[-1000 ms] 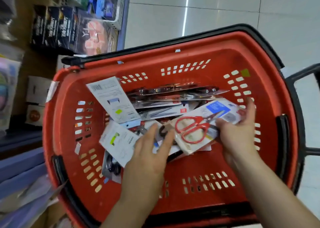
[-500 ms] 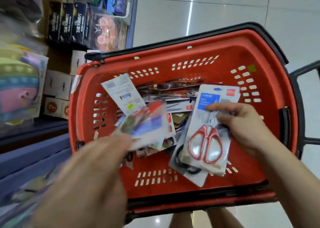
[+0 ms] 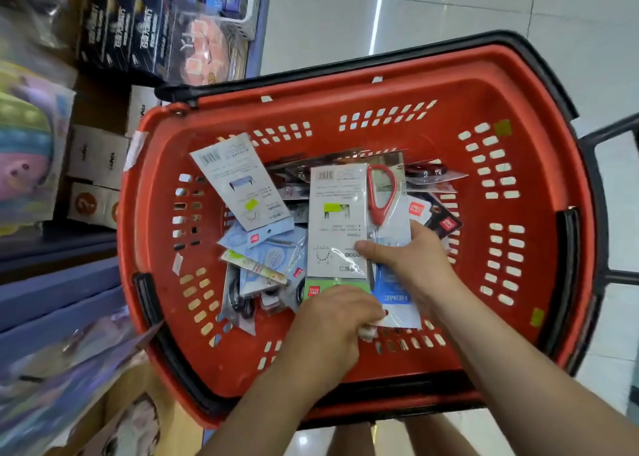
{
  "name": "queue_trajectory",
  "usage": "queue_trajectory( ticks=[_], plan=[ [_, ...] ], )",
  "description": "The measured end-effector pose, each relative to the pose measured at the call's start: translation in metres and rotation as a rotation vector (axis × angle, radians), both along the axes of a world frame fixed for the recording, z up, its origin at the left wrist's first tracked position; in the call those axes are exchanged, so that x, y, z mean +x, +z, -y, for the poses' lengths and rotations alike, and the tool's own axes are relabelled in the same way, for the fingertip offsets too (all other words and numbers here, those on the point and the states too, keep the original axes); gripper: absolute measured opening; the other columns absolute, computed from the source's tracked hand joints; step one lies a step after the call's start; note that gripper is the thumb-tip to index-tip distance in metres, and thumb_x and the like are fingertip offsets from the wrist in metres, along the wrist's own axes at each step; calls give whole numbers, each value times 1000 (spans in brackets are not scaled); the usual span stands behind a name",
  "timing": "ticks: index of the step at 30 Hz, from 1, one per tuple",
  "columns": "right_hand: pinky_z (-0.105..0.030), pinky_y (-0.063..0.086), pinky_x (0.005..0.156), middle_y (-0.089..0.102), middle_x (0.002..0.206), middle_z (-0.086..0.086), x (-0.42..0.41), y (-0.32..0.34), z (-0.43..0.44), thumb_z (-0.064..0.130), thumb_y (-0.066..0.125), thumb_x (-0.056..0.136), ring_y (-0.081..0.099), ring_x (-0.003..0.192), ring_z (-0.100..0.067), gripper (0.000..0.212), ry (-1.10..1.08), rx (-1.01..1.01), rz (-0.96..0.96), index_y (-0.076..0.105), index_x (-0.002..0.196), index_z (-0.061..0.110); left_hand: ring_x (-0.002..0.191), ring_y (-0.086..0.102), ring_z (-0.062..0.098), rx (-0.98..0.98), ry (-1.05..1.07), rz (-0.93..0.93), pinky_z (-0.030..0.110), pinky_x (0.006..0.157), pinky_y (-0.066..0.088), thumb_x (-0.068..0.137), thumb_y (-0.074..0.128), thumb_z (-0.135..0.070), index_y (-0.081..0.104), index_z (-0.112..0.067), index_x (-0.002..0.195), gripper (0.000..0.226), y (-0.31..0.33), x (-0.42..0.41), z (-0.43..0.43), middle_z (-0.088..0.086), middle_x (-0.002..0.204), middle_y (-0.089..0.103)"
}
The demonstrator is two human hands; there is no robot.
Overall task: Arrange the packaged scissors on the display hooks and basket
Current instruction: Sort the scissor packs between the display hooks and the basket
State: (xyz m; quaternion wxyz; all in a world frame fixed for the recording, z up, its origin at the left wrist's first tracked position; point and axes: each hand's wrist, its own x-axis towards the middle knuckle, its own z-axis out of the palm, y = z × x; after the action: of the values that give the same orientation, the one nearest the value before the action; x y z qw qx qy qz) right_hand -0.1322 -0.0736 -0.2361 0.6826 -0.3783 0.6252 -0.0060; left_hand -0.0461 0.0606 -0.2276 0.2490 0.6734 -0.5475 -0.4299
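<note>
A red plastic shopping basket with a black rim fills the view from above. Inside it lies a loose pile of carded scissors packs.

The right hand holds two packs together over the pile. One is a white card-backed pack, printed back facing up, with a barcode at its far end. Partly under it, showing just right of it, is a clear blister pack of red-handled scissors on a blue-and-white card. The right thumb is pressed flat across the white card; the other fingers are hidden behind the packs. The red handles lie beyond the thumb tip, away from the person.

The left hand sits just on the near side of that thumb, knuckles up and fingers curled close together. They lie over the near end of the blue-and-white card and of a green-topped pack. Whether they actually pinch either one cannot be told.

Beyond and to the left of the left fingers, a second white barcode card leans on the pile. Further left stand shelves of dark boxes. Past the basket is pale tiled floor.
</note>
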Motion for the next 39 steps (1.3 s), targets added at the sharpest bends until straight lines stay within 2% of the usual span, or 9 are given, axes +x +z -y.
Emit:
queue_trajectory(
  ticks=[4, 8, 11, 18, 21, 25, 30, 36, 39],
  plan=[
    [-47, 61, 80, 78, 88, -4, 0, -8, 2, 0, 82, 74, 76, 81, -24, 24, 16, -28, -35, 67, 90, 12, 104, 59, -2, 311, 286, -144, 16, 95, 48, 82, 57, 6, 72, -32, 113, 52, 14, 9, 10, -22, 105, 66],
    [-42, 61, 81, 78, 85, 5, -8, 0, 14, 1, 82, 75, 76, 79, -16, 25, 52, -110, -70, 68, 89, 17, 88, 65, 18, 509, 1032, 15, 36, 76, 54, 87, 64, -33, 60, -33, 113, 27, -28, 58, 4, -2, 99, 66],
    [-41, 61, 76, 78, 88, 5, -20, 11, 21, 3, 81, 77, 76, 79, -16, 26, 58, -135, -90, 68, 93, 19, 83, 60, 22, 829, 1146, 50, 35, 76, 48, 85, 65, -53, 43, -21, 130, 60, -57, 66, 3, -2, 105, 58],
    [-21, 59, 57, 74, 90, 10, -38, 17, 19, 4, 79, 79, 74, 74, -6, 30, 112, -160, -131, 63, 99, 21, 82, 70, 28, 615, 1746, -357, 45, 73, 61, 72, 85, -12, 49, -15, 119, 60, -75, 61, 17, 10, 103, 68],
    [-19, 57, 54, 74, 93, 10, -42, 22, 18, 3, 77, 80, 74, 74, -5, 34, 99, -157, -112, 60, 98, 26, 83, 71, 28, 619, 1709, -462, 47, 71, 61, 68, 84, -10, 54, -18, 119, 60, -56, 55, 4, 8, 103, 70],
    [-33, 61, 68, 72, 106, 7, -41, 39, 23, 2, 79, 77, 73, 91, -12, 56, 110, -180, -83, 52, 117, 31, 88, 72, 33, 608, 1563, -671, 49, 82, 58, 89, 65, -3, 69, -13, 107, 21, 12, 39, -20, 9, 97, 76],
    [-42, 61, 73, 76, 105, 6, -30, 75, 31, -11, 74, 76, 75, 92, -18, 73, 133, -161, 100, 51, 122, 39, 92, 73, 24, 339, 1407, -1061, 35, 70, 60, 88, 54, -12, 68, -7, 108, 25, 89, 25, 4, 11, 104, 75],
    [-41, 61, 81, 74, 114, 0, -12, 126, 30, -3, 65, 87, 72, 103, -22, 65, 116, -108, 300, 48, 136, 35, 78, 71, 28, 261, 1298, -696, 51, 74, 58, 84, 69, -5, 77, -15, 79, 14, 126, 15, 45, 11, 85, 76],
    [-49, 56, 94, 69, 123, 2, -12, 148, 32, 8, 63, 92, 68, 111, -22, 62, 89, -140, 265, 42, 141, 40, 71, 70, 19, 109, 1390, -565, 37, 61, 59, 83, 71, -1, 77, -17, 74, 19, 158, 27, 44, 2, 78, 76]
  ],
)
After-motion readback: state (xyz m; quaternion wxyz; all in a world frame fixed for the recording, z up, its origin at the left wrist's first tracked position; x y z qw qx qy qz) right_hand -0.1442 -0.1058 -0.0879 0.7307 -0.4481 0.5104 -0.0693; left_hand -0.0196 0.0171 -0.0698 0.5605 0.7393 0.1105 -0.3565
